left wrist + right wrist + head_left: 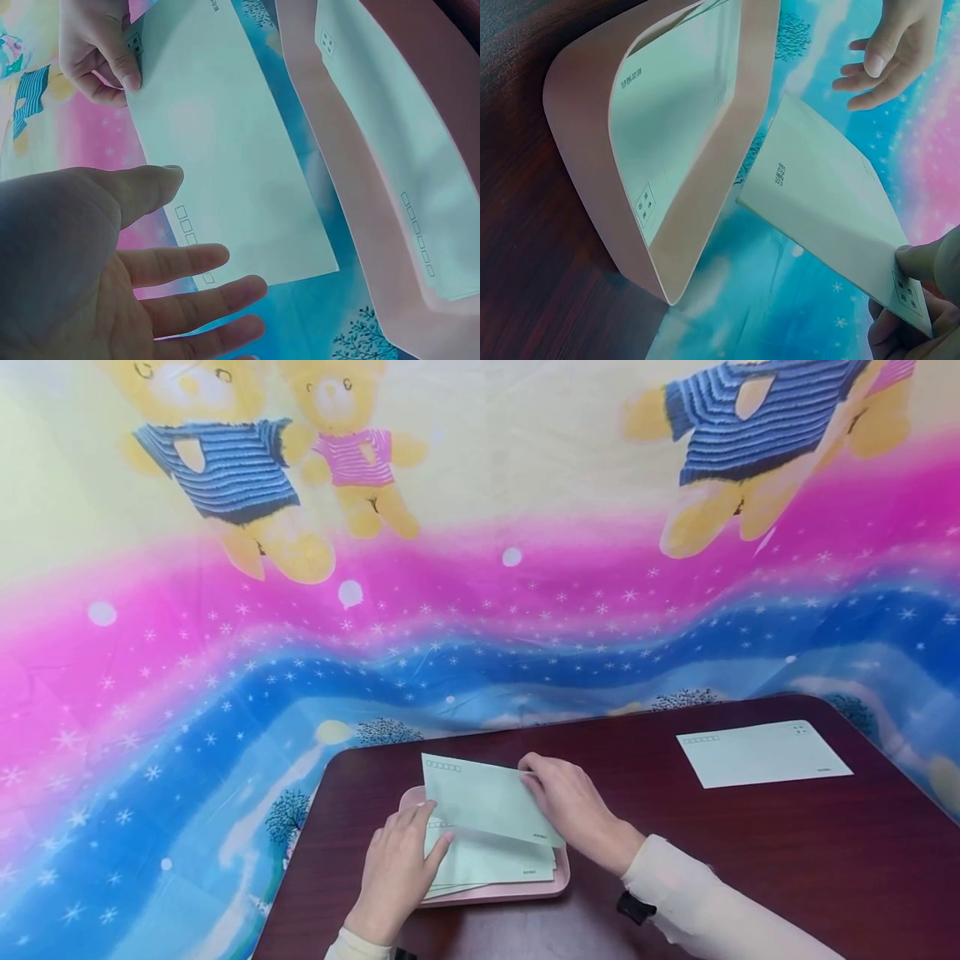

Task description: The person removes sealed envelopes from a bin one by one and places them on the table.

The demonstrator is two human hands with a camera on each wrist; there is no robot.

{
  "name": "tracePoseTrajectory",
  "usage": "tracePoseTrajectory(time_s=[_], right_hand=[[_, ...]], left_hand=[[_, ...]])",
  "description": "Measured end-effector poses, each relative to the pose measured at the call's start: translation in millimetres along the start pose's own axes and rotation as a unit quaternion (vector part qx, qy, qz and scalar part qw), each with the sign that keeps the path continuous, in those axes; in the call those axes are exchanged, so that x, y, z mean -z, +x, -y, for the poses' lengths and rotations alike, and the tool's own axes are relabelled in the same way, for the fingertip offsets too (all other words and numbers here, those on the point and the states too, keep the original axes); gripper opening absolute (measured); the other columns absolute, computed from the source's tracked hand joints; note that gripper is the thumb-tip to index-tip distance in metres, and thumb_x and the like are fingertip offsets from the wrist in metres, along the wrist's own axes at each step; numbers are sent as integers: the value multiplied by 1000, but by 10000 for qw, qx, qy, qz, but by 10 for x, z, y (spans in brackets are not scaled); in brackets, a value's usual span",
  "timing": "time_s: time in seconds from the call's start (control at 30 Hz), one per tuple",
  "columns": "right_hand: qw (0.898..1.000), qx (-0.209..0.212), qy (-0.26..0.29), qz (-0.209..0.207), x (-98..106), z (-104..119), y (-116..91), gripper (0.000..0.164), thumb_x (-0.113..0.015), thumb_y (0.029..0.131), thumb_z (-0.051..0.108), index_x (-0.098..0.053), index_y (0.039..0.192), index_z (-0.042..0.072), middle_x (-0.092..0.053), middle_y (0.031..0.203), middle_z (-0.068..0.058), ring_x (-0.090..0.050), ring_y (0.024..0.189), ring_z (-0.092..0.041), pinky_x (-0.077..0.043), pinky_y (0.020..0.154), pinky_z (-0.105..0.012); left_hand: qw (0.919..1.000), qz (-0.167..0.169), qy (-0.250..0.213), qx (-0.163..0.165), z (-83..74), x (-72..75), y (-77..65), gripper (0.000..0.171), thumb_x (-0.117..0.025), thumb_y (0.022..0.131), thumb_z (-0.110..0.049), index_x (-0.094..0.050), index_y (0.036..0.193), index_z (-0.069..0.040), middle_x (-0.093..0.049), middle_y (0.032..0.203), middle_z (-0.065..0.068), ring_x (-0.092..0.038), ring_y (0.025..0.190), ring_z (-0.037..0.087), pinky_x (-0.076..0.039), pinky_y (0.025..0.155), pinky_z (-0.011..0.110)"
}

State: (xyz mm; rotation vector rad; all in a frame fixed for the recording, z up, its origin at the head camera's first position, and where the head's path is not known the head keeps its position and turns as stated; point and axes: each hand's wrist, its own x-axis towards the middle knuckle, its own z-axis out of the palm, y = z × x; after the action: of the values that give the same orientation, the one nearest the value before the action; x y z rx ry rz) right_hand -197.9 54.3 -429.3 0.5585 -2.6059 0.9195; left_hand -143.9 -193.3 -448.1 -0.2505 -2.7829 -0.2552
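A pale green envelope (480,797) is held up, slightly tilted, above a pink tray (558,887). My right hand (573,806) pinches it by its right end, with the thumb (922,262) on the printed face and fingers behind. My left hand (397,864) hovers at the tray's left side with its fingers spread; the right wrist view shows it apart from the envelope. Inside the tray lies a stack of similar envelopes (495,860), partly covered by the raised one in the head view.
Another pale green envelope (765,756) lies flat at the right rear of the dark wooden table (637,743). Behind the table hangs a cloth backdrop (487,585) printed with bears and snowflakes. Dark bands circle both wrists.
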Motion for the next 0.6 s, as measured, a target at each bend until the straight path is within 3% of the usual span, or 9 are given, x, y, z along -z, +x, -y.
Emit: tracePoseTrajectory(time_s=[0.6], right_hand=[[9998,43,-13,-179,202,-58,-69,8,-69,95,11,-68,100,17,-70,86,6,-53,68,-6,-46,64,-25]], left_hand=[[9997,35,-154,-165,-150,3,39,45,-72,92,-36,-66,129,-10,-72,121,8,-67,115,26,-54,84,50]])
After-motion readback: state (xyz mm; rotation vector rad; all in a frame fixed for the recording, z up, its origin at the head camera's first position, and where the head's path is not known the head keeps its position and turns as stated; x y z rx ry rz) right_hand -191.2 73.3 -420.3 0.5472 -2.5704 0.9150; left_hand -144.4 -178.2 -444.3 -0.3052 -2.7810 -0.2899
